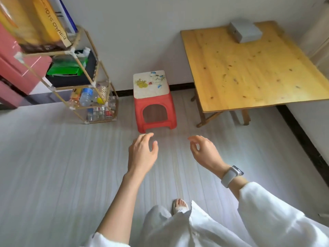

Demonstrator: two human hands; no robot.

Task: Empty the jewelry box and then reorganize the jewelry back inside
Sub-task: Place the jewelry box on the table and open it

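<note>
1. The left hand (143, 152) is stretched forward over the floor (53, 166), back of the hand up, bare forearm out of a white sleeve (105, 241); its fingers (146, 136) are loosely curved and released, holding nothing.
2. The right hand (204, 150) reaches forward at the same height, wrist bent, fingers relaxed and slightly hooked, also holding nothing. One pale-strapped watch (231, 175) circles that wrist.
3. One foot in a light sandal (179, 205) shows below, between the arms.
4. At far left stands one open rack (92, 73) of thin wooden rods, with yellow boxes on top, a green packet on the middle shelf and several clear plastic bottles lower down.
5. One red plastic stool (154, 111) with a square, flower-printed top stands by the wall, just beyond the left hand.
6. One wooden bench (249, 68), smooth knotty pine with folding legs, stands at right.
7. One grey, square jewelry box (244, 32), lid closed, sits at the bench's far corner, well apart from both hands.
</note>
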